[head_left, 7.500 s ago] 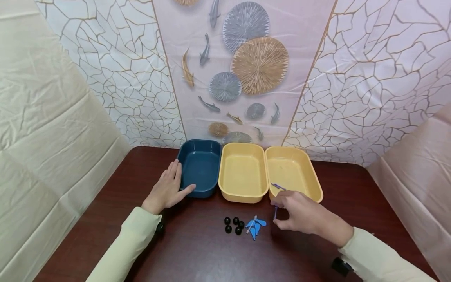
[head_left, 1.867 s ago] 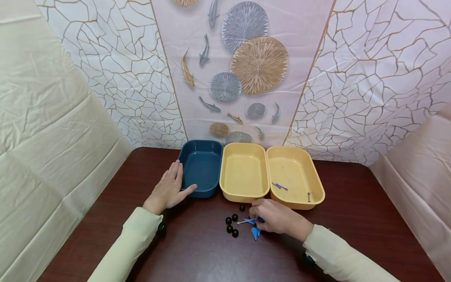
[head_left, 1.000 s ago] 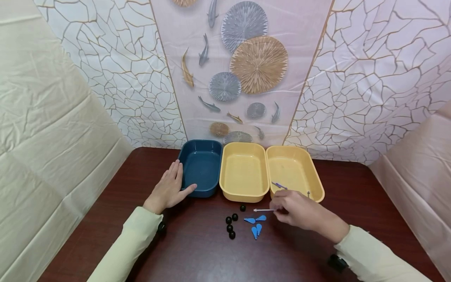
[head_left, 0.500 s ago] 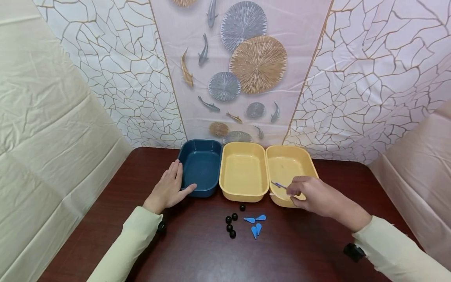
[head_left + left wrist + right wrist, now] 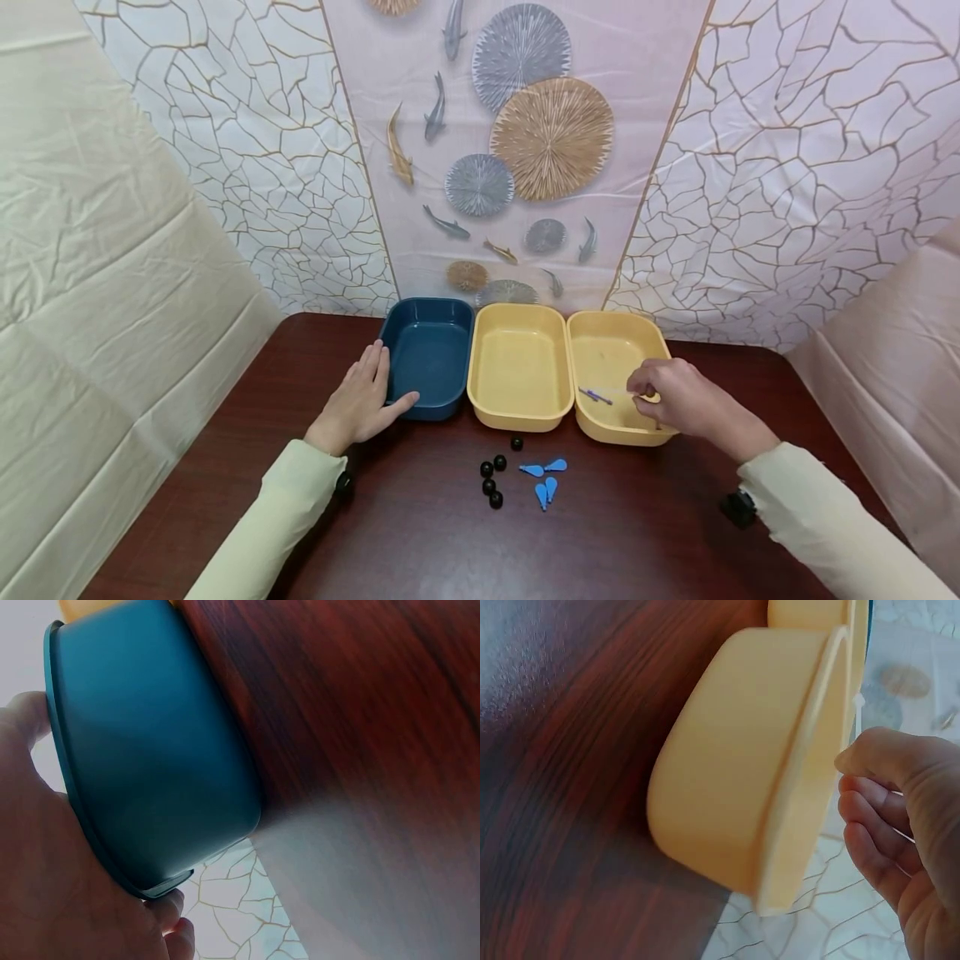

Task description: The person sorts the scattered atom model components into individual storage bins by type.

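My left hand (image 5: 356,400) rests on the left rim of the dark blue bin (image 5: 427,354), its fingers straight along the edge. In the left wrist view, the thumb (image 5: 30,716) also touches the bin's rim. Over the right yellow bin (image 5: 611,354), my right hand (image 5: 686,400) pinches a thin whitish stick (image 5: 859,709) with a small knob at its end. Thumb and forefinger hide the held end. Purple sticks (image 5: 596,396) lie in that bin below the hand.
A middle yellow bin (image 5: 519,367) stands between the other two. On the dark wooden table (image 5: 420,533), in front of the bins, lie several black round pieces (image 5: 488,470) and several blue teardrop-shaped pieces (image 5: 555,466). A patterned cloth (image 5: 300,167) hangs behind.
My right hand put a purple stick in the right bin, then took the whitish stick from among the blue pieces and carried it over that bin. The left hand has stayed put.
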Demonstrator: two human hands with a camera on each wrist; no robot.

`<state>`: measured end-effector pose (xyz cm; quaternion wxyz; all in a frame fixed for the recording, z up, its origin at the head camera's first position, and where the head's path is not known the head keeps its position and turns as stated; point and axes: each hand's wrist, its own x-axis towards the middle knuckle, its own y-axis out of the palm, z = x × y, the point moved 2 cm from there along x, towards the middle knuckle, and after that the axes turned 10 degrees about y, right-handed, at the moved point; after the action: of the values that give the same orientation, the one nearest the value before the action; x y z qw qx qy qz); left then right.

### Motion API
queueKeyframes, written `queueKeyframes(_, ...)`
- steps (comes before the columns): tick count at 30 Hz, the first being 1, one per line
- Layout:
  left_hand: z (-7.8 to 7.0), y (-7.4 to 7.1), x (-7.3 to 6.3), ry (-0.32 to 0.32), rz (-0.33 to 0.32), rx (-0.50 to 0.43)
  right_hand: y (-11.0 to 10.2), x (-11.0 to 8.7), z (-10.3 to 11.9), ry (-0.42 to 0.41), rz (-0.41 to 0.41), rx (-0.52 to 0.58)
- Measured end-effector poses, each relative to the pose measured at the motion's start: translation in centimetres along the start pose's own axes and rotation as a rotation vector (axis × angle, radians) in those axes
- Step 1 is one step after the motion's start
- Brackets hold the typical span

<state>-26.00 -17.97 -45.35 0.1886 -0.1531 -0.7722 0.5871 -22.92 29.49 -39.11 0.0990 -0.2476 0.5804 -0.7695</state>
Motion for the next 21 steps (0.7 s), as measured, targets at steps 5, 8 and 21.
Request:
queueKeyframes(5, 0.0, -0.1, 0.0, -0.002, 0.004, 0.001, 1.2, 0.7, -1.6, 0.110, 0.050, 0.008)
queueKeyframes(8, -0.1, 0.0, 0.0, -0.001, 0.002, 0.001, 1.9, 1.1, -2.4, 0.166, 0.079, 0.007)
queueKeyframes(21, 0.0, 0.1, 0.0, 0.001, -0.011, -0.013, 4.2, 2.0, -4.4, 0.282, 0.165, 0.028)
